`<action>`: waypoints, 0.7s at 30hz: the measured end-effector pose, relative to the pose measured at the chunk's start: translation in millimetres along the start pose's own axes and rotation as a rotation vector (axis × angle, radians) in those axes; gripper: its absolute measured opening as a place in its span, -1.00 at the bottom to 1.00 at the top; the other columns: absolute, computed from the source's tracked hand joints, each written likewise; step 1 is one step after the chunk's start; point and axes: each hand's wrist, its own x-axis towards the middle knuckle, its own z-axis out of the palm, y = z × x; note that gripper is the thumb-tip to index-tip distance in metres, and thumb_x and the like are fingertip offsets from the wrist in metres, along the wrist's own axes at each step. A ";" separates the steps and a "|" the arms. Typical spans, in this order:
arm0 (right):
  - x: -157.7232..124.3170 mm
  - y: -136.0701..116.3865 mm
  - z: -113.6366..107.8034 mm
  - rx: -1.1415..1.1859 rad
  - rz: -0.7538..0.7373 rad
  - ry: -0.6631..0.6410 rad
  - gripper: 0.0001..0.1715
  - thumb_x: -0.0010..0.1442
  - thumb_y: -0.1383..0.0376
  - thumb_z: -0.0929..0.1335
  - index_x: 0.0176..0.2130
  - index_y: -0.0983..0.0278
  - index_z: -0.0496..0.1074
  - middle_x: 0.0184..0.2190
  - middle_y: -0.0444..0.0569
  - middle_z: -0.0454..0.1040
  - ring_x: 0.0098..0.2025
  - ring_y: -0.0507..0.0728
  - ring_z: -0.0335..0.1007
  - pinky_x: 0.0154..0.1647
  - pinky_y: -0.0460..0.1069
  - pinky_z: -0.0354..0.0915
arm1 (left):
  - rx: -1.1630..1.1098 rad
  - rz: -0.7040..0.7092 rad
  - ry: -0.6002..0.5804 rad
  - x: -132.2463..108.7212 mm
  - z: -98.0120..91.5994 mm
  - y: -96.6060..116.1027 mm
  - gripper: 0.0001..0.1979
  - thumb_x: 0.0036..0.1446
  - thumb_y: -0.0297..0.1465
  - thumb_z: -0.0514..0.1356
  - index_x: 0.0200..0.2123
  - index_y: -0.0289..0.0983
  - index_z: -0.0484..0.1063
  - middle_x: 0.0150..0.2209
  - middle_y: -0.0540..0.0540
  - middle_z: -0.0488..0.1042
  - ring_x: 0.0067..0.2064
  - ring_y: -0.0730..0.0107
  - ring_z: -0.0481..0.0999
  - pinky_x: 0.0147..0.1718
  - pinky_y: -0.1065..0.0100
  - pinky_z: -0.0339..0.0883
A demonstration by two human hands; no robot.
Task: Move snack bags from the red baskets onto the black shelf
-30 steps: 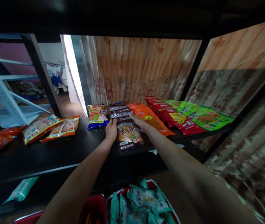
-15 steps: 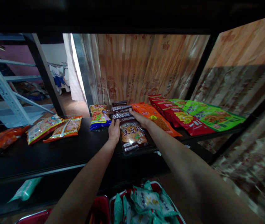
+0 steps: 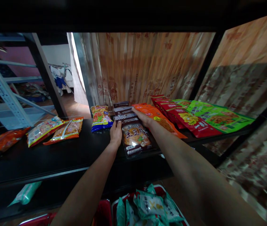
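Observation:
A stack of overlapping brown potato chip packets (image 3: 136,138) lies on the black shelf, each with a checkered top band. My left hand (image 3: 116,133) is at the left edge of the front packet, with the thumb by its top corner. Along the right side my right hand (image 3: 143,117) reaches further back, its fingers at the packets' right edge. Both hands hold the stack between them, and the undersides of the fingers are hidden. Orange packets (image 3: 161,121) lie just right of my right hand. A yellow and blue noodle bag (image 3: 101,118) is left of the stack.
Red packets (image 3: 189,121) and green packets (image 3: 218,114) lie farther right. At the left are several snack bags (image 3: 66,131). Below the shelf stands a basket (image 3: 182,216) of teal packets. A black upright post (image 3: 205,67) and a curtain (image 3: 128,69) close off the back.
The view has shifted slightly, so the shelf goods appear a little farther right. Both hands stay at the sides of the brown packets, with hardly any movement against them.

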 end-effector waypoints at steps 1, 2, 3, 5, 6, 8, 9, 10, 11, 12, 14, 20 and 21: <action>0.1 -1.0 0.3 -0.009 -0.004 -0.003 -0.51 0.16 -0.10 0.28 -0.19 0.23 0.44 -0.26 0.02 0.61 -0.21 0.17 0.54 0.03 0.15 0.36 | -0.003 0.002 0.001 -0.3 0.0 0.9 -0.63 0.20 -0.23 -0.01 -0.07 -0.26 0.44 0.01 -0.17 0.49 0.03 0.18 0.43 0.06 0.22 0.21; 0.0 -1.8 0.6 -0.019 -0.006 -0.004 -0.50 0.16 -0.11 0.28 -0.19 0.23 0.44 -0.26 0.02 0.61 -0.22 0.17 0.54 0.03 0.15 0.36 | -0.005 0.003 0.003 -0.5 -0.1 1.6 -0.64 0.20 -0.24 -0.01 -0.08 -0.27 0.45 0.00 -0.17 0.49 0.03 0.17 0.43 0.06 0.22 0.21; -0.3 -2.3 1.1 -0.030 -0.006 -0.006 -0.49 0.15 -0.11 0.29 -0.19 0.24 0.45 -0.26 0.02 0.61 -0.22 0.17 0.54 0.03 0.15 0.36 | -0.007 0.002 0.005 -0.7 -0.1 2.3 -0.64 0.20 -0.25 -0.01 -0.09 -0.27 0.45 0.00 -0.17 0.49 0.03 0.17 0.43 0.06 0.23 0.21; -1.3 -3.0 2.5 -0.046 0.000 -0.009 -0.46 0.14 -0.14 0.28 -0.21 0.25 0.45 -0.26 0.04 0.61 -0.23 0.17 0.54 0.02 0.15 0.36 | -0.009 -0.004 0.006 -0.7 -0.2 3.0 -0.64 0.20 -0.26 -0.01 -0.07 -0.27 0.44 0.00 -0.16 0.49 0.03 0.18 0.42 0.06 0.24 0.21; -2.0 -3.3 3.2 -0.050 0.006 -0.009 -0.45 0.14 -0.14 0.28 -0.22 0.25 0.45 -0.26 0.05 0.61 -0.24 0.17 0.54 0.01 0.15 0.37 | -0.011 -0.009 0.007 -0.5 -0.3 3.0 -0.64 0.20 -0.26 -0.01 -0.06 -0.27 0.44 0.00 -0.16 0.49 0.04 0.19 0.42 0.06 0.25 0.21; -3.3 -4.1 4.7 -0.050 0.025 -0.003 -0.43 0.14 -0.16 0.27 -0.22 0.26 0.45 -0.27 0.07 0.61 -0.25 0.17 0.54 0.00 0.14 0.37 | -0.010 -0.017 0.005 -0.1 -0.2 2.5 -0.63 0.20 -0.26 -0.01 -0.04 -0.27 0.43 0.01 -0.15 0.49 0.05 0.20 0.42 0.07 0.25 0.20; -4.0 -4.5 5.4 -0.048 0.034 0.000 -0.43 0.15 -0.16 0.26 -0.22 0.26 0.45 -0.28 0.07 0.61 -0.25 0.17 0.54 0.00 0.14 0.37 | -0.004 -0.020 0.005 0.2 -0.1 2.1 -0.63 0.21 -0.26 -0.01 -0.04 -0.26 0.43 0.01 -0.15 0.49 0.05 0.19 0.42 0.08 0.25 0.20; -4.5 -4.9 6.0 -0.047 0.042 0.001 -0.42 0.15 -0.16 0.26 -0.22 0.26 0.45 -0.28 0.07 0.61 -0.25 0.17 0.54 -0.01 0.14 0.38 | 0.003 -0.022 0.005 0.5 0.0 1.7 -0.63 0.21 -0.26 -0.01 -0.04 -0.26 0.43 0.01 -0.15 0.49 0.05 0.19 0.42 0.08 0.25 0.20; -5.0 -5.2 6.5 -0.047 0.049 -0.001 -0.42 0.15 -0.16 0.25 -0.22 0.27 0.45 -0.28 0.07 0.61 -0.25 0.17 0.54 -0.01 0.14 0.38 | 0.008 -0.022 0.007 0.7 0.1 1.4 -0.62 0.21 -0.25 -0.01 -0.03 -0.26 0.43 0.02 -0.15 0.49 0.05 0.19 0.42 0.08 0.24 0.20; -5.3 -5.4 6.8 -0.047 0.052 -0.003 -0.41 0.16 -0.17 0.25 -0.22 0.27 0.45 -0.28 0.08 0.61 -0.25 0.17 0.54 -0.01 0.14 0.37 | 0.011 -0.024 0.010 1.0 0.2 1.1 -0.61 0.21 -0.25 -0.01 -0.02 -0.27 0.42 0.03 -0.16 0.48 0.06 0.18 0.41 0.08 0.24 0.19; -5.1 -5.4 6.7 -0.054 0.038 0.007 -0.41 0.16 -0.17 0.24 -0.21 0.26 0.45 -0.28 0.07 0.61 -0.23 0.17 0.54 0.00 0.14 0.37 | 0.022 -0.030 0.012 1.3 0.4 1.0 -0.60 0.21 -0.25 -0.01 0.00 -0.28 0.42 0.04 -0.17 0.47 0.06 0.18 0.41 0.09 0.23 0.19; -7.6 -9.1 3.5 -0.141 -0.090 0.152 -0.49 0.15 -0.11 0.30 -0.16 0.22 0.45 -0.23 0.01 0.60 -0.12 0.21 0.50 0.04 0.14 0.34 | 0.043 -0.004 0.016 0.7 0.2 -0.3 -0.59 0.21 -0.23 -0.03 -0.03 -0.30 0.44 -0.01 -0.20 0.49 0.02 0.16 0.43 0.06 0.22 0.21; -10.8 -11.8 3.7 -0.158 -0.114 0.174 -0.51 0.14 -0.08 0.32 -0.15 0.22 0.45 -0.21 0.01 0.59 -0.09 0.22 0.48 0.05 0.14 0.33 | 0.049 -0.002 0.020 0.6 0.2 -0.7 -0.59 0.21 -0.23 -0.03 -0.04 -0.31 0.44 -0.01 -0.21 0.50 0.01 0.16 0.44 0.06 0.21 0.21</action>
